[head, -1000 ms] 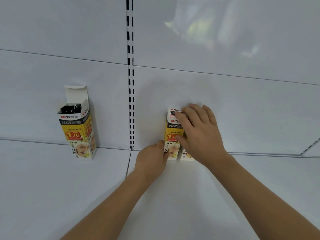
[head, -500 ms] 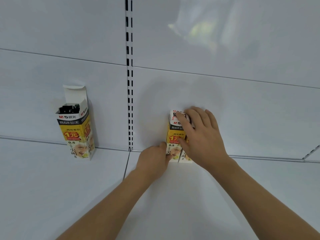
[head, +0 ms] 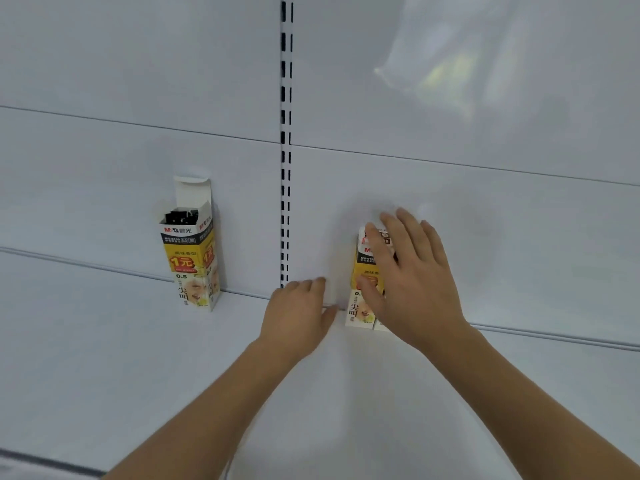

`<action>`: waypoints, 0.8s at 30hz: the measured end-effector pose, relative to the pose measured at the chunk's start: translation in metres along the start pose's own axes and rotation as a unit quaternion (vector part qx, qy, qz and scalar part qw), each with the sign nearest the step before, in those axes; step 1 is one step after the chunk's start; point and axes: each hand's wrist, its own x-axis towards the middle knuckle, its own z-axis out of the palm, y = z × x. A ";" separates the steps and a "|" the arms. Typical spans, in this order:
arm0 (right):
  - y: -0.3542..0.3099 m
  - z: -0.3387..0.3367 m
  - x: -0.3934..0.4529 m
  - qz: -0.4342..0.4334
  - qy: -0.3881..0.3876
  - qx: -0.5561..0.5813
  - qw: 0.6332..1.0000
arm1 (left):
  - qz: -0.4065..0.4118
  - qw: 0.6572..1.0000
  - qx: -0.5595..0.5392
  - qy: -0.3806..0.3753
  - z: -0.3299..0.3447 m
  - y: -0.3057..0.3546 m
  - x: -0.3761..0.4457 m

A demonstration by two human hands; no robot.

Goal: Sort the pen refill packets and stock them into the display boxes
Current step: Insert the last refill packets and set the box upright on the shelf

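Two bare hands worked at a white shop shelf (head: 104,358), where yellow-and-white display boxes of pen refills stood upright against the back panel (head: 485,220). Right of centre in the frame, the right hand (head: 412,282) lay spread over the front of a closed box (head: 360,306), its fingers nearly straight and resting on the carton's face and top, with nothing pinched or wrapped. The edge of a second box (head: 378,328) showed just beside the first, mostly hidden behind that hand; whether more stood behind it could not be told. The left hand (head: 298,317) hung just left of the pair, loosely curled, holding nothing and apparently clear of the cardboard. Well apart, at centre left of the frame, a third box (head: 194,261) stood with its top flap raised and dark refills (head: 180,216) showing inside. The count: three boxes in view, one open and two shut, with a slotted upright (head: 285,133) running between them. The cartons looked like thin printed card, probably light, easily dented at the corners and prone to tipping, being tall and narrow. A hold across the two broad sides at mid-height, or a flat push low on the front, would likely suit them best. No loose refill packets were in sight.
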 end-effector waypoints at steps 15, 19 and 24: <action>-0.132 0.023 0.038 -0.073 -0.056 0.060 0.994 | -0.045 0.971 0.062 0.227 -0.117 -0.117 -0.048; -0.163 0.030 0.062 -0.040 -0.060 0.112 0.991 | -0.102 0.978 0.010 0.181 -0.132 -0.157 -0.039; -0.189 0.040 0.088 -0.008 -0.067 0.193 0.979 | -0.126 0.984 -0.043 0.115 -0.128 -0.181 -0.027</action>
